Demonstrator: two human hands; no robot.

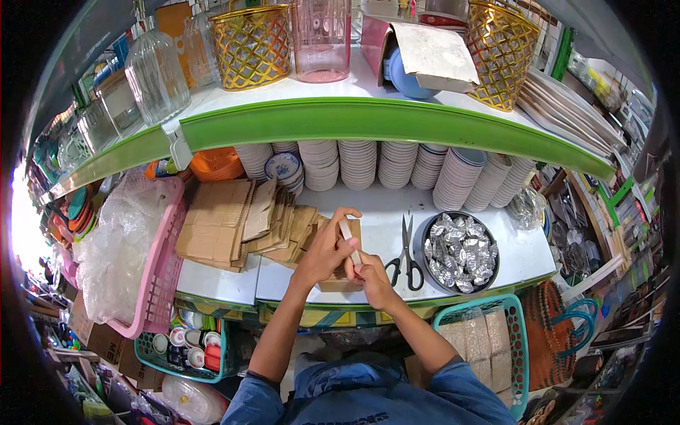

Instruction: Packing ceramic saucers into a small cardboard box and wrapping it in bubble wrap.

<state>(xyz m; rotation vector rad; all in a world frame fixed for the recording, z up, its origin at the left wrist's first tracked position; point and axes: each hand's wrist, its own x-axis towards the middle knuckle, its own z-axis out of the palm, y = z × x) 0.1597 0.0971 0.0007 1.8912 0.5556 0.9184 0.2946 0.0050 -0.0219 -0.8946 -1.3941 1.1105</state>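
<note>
Above a cardboard piece near the shelf's front edge, my left hand and my right hand hold a narrow white strip-like object between them. Its exact kind cannot be told. Stacked flat pieces of brown cardboard lie to the left of my hands. Black-handled scissors rest on the white shelf at the right, blades pointing away and slightly apart. Beside them stands a round dark bowl filled with silvery foil-wrapped pieces.
Stacked bowls line the back under a green-edged upper shelf. A pink basket with clear plastic wrap stands left. Below are a teal basket with wrapped blocks and another with small containers. A woven bag is far right.
</note>
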